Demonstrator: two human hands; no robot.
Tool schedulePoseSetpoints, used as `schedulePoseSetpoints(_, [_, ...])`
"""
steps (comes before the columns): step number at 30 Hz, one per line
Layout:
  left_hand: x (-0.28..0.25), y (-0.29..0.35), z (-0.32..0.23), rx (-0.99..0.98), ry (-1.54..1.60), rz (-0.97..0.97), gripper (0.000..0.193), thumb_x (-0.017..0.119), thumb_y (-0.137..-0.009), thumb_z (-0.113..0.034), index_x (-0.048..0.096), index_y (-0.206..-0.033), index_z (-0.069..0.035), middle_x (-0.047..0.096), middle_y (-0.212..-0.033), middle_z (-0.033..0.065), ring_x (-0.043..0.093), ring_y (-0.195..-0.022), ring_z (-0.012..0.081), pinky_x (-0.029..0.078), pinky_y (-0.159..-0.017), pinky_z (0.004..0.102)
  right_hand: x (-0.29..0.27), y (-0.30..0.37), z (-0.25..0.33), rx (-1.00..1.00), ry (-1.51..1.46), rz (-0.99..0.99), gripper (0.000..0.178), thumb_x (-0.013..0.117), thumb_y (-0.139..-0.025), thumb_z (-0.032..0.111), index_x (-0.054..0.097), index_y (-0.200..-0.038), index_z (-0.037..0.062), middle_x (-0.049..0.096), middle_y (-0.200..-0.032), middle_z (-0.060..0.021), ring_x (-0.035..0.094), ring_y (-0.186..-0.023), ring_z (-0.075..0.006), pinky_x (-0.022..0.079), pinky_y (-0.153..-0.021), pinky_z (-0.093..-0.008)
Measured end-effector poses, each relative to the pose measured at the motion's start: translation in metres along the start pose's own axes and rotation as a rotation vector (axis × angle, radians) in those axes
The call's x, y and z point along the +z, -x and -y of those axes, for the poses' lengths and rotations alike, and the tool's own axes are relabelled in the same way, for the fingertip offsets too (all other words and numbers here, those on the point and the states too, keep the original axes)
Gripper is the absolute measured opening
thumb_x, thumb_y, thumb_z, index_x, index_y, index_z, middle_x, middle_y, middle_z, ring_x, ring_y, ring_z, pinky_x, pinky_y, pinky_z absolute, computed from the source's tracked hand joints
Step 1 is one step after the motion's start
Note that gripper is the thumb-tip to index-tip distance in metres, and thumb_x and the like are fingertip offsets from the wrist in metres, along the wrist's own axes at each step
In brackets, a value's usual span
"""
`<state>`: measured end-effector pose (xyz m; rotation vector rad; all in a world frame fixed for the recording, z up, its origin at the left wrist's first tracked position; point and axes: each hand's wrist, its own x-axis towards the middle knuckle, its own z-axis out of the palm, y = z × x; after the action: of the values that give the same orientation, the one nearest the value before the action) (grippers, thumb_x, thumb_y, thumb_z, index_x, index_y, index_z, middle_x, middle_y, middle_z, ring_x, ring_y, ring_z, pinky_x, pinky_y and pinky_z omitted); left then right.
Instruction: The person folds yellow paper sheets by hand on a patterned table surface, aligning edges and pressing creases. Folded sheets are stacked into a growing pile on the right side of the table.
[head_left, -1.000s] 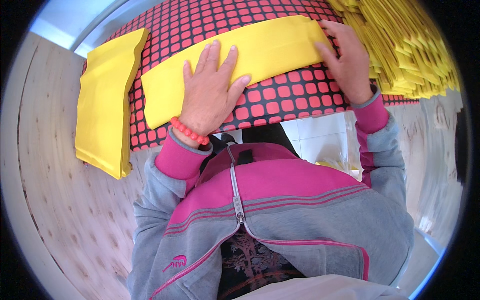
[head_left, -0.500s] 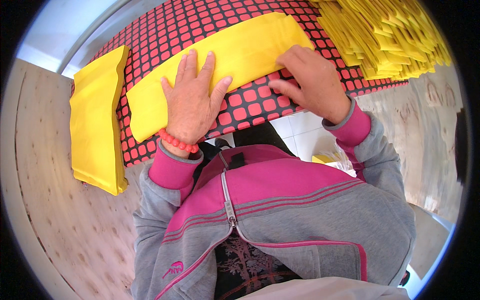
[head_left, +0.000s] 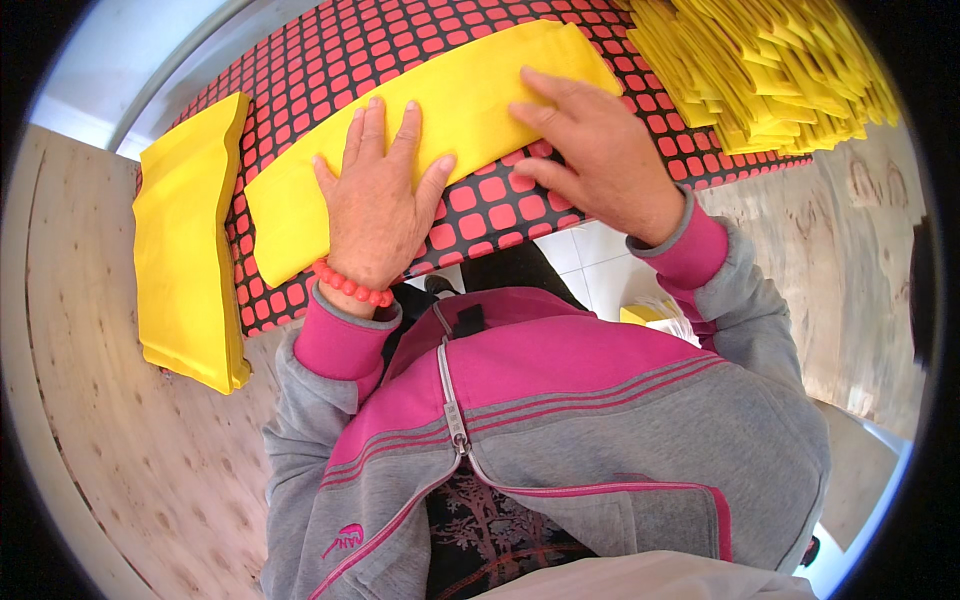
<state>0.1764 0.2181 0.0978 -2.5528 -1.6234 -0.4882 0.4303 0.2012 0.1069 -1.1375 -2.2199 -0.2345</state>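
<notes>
A long folded piece of yellow cloth-like material (head_left: 470, 90) lies flat and slantwise before me. My left hand (head_left: 375, 200), wearing a red bead bracelet (head_left: 352, 287), rests on its left half with the fingers spread. Over its right half, near the lower edge, is my right hand (head_left: 600, 150), fingers apart and the fingertips at the yellow surface. Whether those fingertips press on it or hover just above is hard to tell. Neither hand grips anything.
Beneath is a black cloth with red squares (head_left: 490, 205). A flat yellow stack (head_left: 190, 240) overhangs the left edge. Many folded yellow pieces (head_left: 770, 75) pile up at the far right. Pale wooden boards (head_left: 120, 400) flank the covered surface on both sides.
My right hand has moved left along the yellow piece, away from its right end, and its fingers have spread. The left hand stays in place on the piece.
</notes>
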Motion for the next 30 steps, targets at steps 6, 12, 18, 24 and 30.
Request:
schedulePoseSetpoints(6, [0.001,0.001,0.002,-0.006,0.027,0.001,0.062,0.058,-0.1,-0.051,0.053,-0.148,-0.012,0.042,-0.155,0.0237,0.038,-0.147,0.038,0.029,-0.106,0.0756,-0.013,0.006,0.019,0.277,0.144,0.219,0.037,0.078,-0.082,0.036,0.068,-0.1,0.0051,0.067,-0.114,-0.0143,0.066,-0.103,-0.0332,0.054,-0.082,-0.0416])
schedulePoseSetpoints(12, [0.0,0.001,0.002,0.004,0.008,0.006,0.061,0.058,-0.1,-0.05,0.053,-0.148,-0.014,0.041,-0.156,0.0245,0.037,-0.147,0.0384,0.029,-0.106,0.077,-0.009,-0.005,-0.006,0.127,0.196,-0.061,0.031,0.078,-0.082,0.035,0.066,-0.087,0.007,0.065,-0.094,-0.0099,0.064,-0.085,-0.0314,0.051,-0.074,-0.0435])
schedulePoseSetpoints(18, [0.001,0.002,0.001,0.0,0.011,0.0,0.061,0.059,-0.099,-0.05,0.052,-0.148,-0.014,0.041,-0.156,0.0243,0.037,-0.148,0.038,0.028,-0.106,0.0776,-0.014,0.015,-0.022,0.163,0.237,-0.021,0.03,0.077,-0.083,0.033,0.063,-0.082,0.0067,0.062,-0.081,-0.0095,0.063,-0.079,-0.0319,0.05,-0.08,-0.0439])
schedulePoseSetpoints(24, [0.002,0.002,0.001,-0.001,0.002,-0.004,0.061,0.059,-0.099,-0.05,0.052,-0.148,-0.014,0.04,-0.156,0.0238,0.037,-0.148,0.0379,0.029,-0.106,0.0776,-0.022,-0.005,-0.021,0.13,0.254,-0.012,0.029,0.076,-0.085,0.032,0.064,-0.082,0.0065,0.063,-0.083,-0.0095,0.063,-0.082,-0.0314,0.049,-0.086,-0.0449])
schedulePoseSetpoints(30, [0.001,0.002,0.001,0.001,0.002,0.01,0.06,0.059,-0.099,-0.048,0.051,-0.148,-0.014,0.039,-0.157,0.0225,0.036,-0.148,0.0378,0.03,-0.104,0.0779,0.01,-0.055,0.015,-0.095,0.275,-0.225,0.02,0.072,-0.084,0.027,0.07,-0.091,0.0078,0.069,-0.104,-0.0097,0.063,-0.109,-0.0282,0.048,-0.094,-0.0435])
